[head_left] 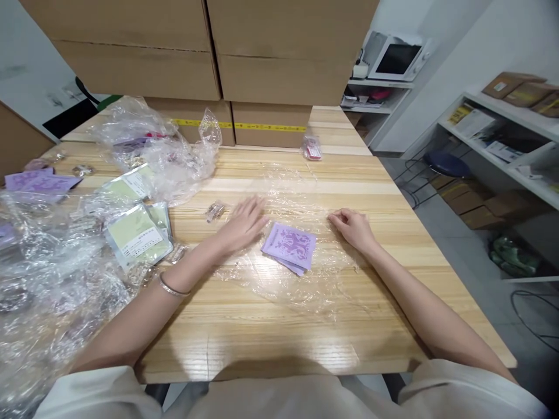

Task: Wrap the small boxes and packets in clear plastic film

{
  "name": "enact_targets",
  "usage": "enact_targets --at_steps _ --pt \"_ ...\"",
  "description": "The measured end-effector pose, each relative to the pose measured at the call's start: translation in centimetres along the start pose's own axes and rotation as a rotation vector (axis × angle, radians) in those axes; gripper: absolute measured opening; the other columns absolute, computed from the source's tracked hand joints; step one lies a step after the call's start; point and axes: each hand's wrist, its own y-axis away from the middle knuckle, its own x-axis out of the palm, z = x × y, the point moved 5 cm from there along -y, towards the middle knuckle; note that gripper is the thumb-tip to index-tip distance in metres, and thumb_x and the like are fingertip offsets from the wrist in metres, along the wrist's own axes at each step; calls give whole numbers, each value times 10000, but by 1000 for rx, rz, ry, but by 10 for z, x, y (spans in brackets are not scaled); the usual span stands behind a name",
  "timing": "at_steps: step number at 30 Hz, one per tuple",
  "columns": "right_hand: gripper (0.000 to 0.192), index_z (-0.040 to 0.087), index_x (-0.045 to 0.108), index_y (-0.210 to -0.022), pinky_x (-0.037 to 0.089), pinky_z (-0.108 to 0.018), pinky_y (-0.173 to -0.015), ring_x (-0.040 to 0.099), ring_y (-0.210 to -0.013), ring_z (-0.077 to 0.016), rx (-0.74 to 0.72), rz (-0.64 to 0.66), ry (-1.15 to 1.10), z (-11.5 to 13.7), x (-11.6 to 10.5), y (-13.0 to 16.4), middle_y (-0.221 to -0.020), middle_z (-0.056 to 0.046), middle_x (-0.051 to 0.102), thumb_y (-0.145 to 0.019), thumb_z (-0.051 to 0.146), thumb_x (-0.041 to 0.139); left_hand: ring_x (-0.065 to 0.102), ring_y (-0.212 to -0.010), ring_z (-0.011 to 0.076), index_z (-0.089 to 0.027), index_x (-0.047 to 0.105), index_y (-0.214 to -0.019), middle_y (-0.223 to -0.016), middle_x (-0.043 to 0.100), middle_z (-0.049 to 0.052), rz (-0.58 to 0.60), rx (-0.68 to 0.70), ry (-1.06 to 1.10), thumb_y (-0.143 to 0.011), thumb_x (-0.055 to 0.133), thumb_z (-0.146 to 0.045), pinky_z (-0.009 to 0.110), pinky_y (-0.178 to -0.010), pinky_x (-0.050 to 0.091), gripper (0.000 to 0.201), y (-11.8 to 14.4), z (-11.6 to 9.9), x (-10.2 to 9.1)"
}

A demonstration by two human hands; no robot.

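Observation:
A sheet of clear plastic film (288, 297) lies spread on the wooden table in front of me. On it rest purple printed packets (290, 245), stacked slightly askew. My left hand (244, 224) lies flat on the film's left side, fingers stretched out, just left of the packets. At the film's right side, my right hand (353, 228) has thumb and fingertips pinched together on the edge of the film. Left of my left hand sits a small clear-wrapped item (215, 212); its contents are too small to make out.
Crumpled clear plastic (56, 302) covers the table's left side, with pale green sachets (140, 235) and more purple packets (41, 183) among it. Large cardboard boxes (279, 75) stand along the back edge. A small red wrapped item (312, 149) sits near them.

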Motion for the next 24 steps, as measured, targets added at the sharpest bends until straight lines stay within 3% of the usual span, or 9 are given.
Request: enact_targets --at_steps 4,9,12,15,20,24 --pt "345 198 689 -864 431 -338 -734 624 -728 -216 77 25 -59 -8 -3 -2 -795 -58 722 -888 467 473 20 -1521 308 -50 254 -1542 -1634 124 178 157 -108 -126 -978 124 -611 487 -1221 67 806 -1 14 6" --pt "336 193 684 -900 437 -342 -717 614 -733 -221 68 32 -40 -11 -2 -2 -816 -68 714 -903 444 461 34 -1506 380 -35 242 -1543 -1617 127 225 187 -201 -200 -958 161 -648 559 -1190 128 852 6 2 4" --pt "360 171 684 -1023 446 -436 -810 619 -874 -285 -30 -90 122 7 -12 6 -954 -133 696 -921 398 424 66 -1495 422 -40 247 -1543 -1603 147 252 186 -246 -248 -939 221 -676 598 -1161 178 878 12 -4 4" --pt "419 157 629 -1217 437 -524 -895 589 -1050 -344 -196 -173 222 44 -24 25 -1126 -187 650 -951 383 396 97 -1479 466 -50 217 -1554 -1601 144 261 203 -318 -331 -922 268 -687 617 -1137 214 899 17 -6 9" --pt "551 258 476 -1429 398 -552 -1069 463 -1328 -332 -582 227 124 107 -8 69 -1453 -118 512 -945 522 475 235 -1408 555 -38 260 -1539 -1560 218 315 173 -461 -422 -914 381 -644 649 -992 376 880 28 -13 13" --pt "561 218 500 -1425 384 -538 -1104 414 -1379 -331 -617 301 161 112 12 81 -1509 -128 453 -947 512 491 332 -1356 564 -30 309 -1521 -1513 301 350 161 -498 -474 -913 450 -602 598 -916 446 846 35 -20 12"
